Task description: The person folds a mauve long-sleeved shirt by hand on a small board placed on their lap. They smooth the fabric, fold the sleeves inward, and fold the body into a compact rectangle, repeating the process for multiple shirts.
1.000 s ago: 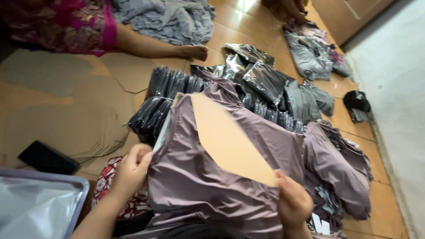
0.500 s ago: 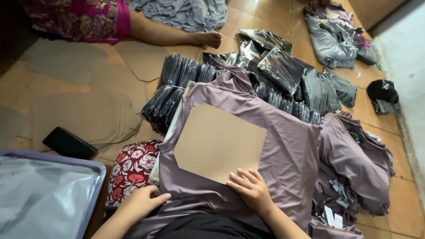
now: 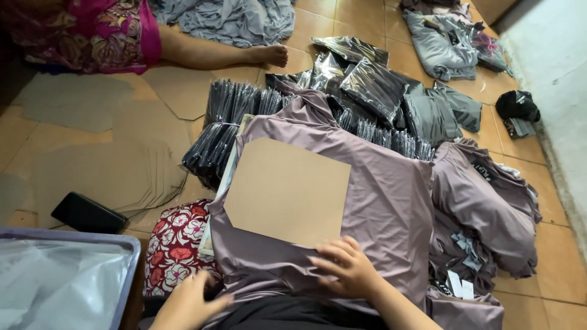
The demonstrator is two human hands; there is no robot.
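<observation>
Having laid the cardboard sheet (image 3: 287, 192) flat on the mauve shirt (image 3: 379, 201) spread across the floor, I am pressing my right hand (image 3: 345, 269) open on the cloth below its near edge, while my left hand (image 3: 189, 300) is resting open on the shirt's near-left corner.

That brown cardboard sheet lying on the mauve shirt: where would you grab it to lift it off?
Pinch the cardboard sheet at its far left corner, coming from the left. It lies flat on the mauve shirt, that edge is bare, and the right hand presses the near edge.
</observation>
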